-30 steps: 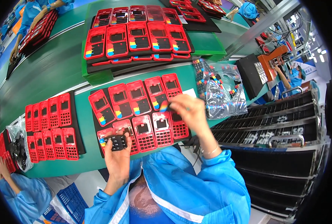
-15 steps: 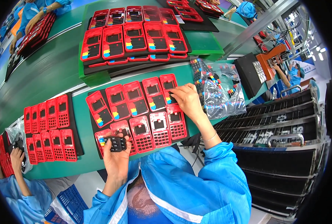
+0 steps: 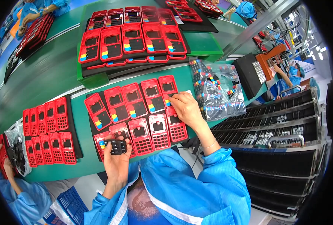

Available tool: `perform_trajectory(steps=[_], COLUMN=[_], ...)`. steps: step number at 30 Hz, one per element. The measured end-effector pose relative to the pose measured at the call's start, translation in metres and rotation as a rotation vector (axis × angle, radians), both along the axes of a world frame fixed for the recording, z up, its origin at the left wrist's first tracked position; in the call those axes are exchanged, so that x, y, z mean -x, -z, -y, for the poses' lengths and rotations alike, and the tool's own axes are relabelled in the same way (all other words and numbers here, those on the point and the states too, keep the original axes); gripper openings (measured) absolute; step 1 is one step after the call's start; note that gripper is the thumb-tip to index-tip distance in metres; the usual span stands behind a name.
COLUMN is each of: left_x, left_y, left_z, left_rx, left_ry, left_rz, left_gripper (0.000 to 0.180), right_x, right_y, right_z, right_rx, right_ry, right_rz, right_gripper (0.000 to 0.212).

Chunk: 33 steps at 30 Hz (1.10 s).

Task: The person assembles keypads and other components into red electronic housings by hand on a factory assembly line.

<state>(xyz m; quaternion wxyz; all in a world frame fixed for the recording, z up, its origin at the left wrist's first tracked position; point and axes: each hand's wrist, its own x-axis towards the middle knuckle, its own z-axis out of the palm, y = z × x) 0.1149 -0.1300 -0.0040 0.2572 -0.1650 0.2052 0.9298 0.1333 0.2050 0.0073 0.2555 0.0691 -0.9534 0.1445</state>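
Note:
On a dark mat lie red handheld-device housings in two rows; the far row (image 3: 132, 98) carries black rubber keypads with yellow, blue and red corners. The near row (image 3: 141, 138) mostly shows bare key holes. My left hand (image 3: 116, 163) is curled, palm up, around a small bunch of black keypads (image 3: 117, 147) above the near-left housings. With its fingers pinched together, my right hand (image 3: 186, 107) is at the far-right housing (image 3: 168, 85), on the edge of a black keypad (image 3: 169, 102) in its lower part. The fingers partly cover that keypad.
A clear plastic bag of keypads (image 3: 219, 90) lies to the right. Beyond stands a green platform (image 3: 93, 80) stacked with red housings. More housings (image 3: 48, 131) lie on a mat at left, near a co-worker's hands (image 3: 9, 168). A black slotted rack (image 3: 279, 150) stands at right.
My right hand has shifted slightly down and left over the same far-right housing. My left hand keeps its hold on the keypads. The co-worker's hand at left has moved lower.

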Motion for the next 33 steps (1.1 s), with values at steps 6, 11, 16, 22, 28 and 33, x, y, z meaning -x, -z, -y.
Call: perform_trajectory(steps=[6,11,16,22,28,33], left_x=[-0.001,-0.002,-0.002,-0.002,0.003,-0.007], left_y=[-0.001,-0.003,0.0,0.002,-0.015,-0.008], left_z=[-0.002,-0.002,0.003,0.004,0.007,0.021], left_rx=[0.011,0.028,0.016,-0.068,-0.131,0.07], left_ry=[0.003,0.002,-0.004,0.034,0.063,0.084], left_rz=[-0.001,0.0,0.002,-0.094,-0.097,-0.238], left_gripper=[0.033,0.034,0.034,0.042,0.048,0.04], right_x=[0.005,0.014,0.02,0.018,0.016,0.024], right_y=[0.004,0.001,-0.015,-0.011,-0.05,-0.04], right_z=[-0.003,-0.009,-0.009,0.003,0.125,0.188], right_rx=[-0.004,-0.075,-0.11,-0.077,0.407,0.521], right_ry=[0.046,0.024,0.009,0.084,-0.28,-0.383], right_rz=[0.035,0.079,0.147,0.11,0.035,0.163], right_gripper=[0.019,0.014,0.013,0.013,0.032,0.044])
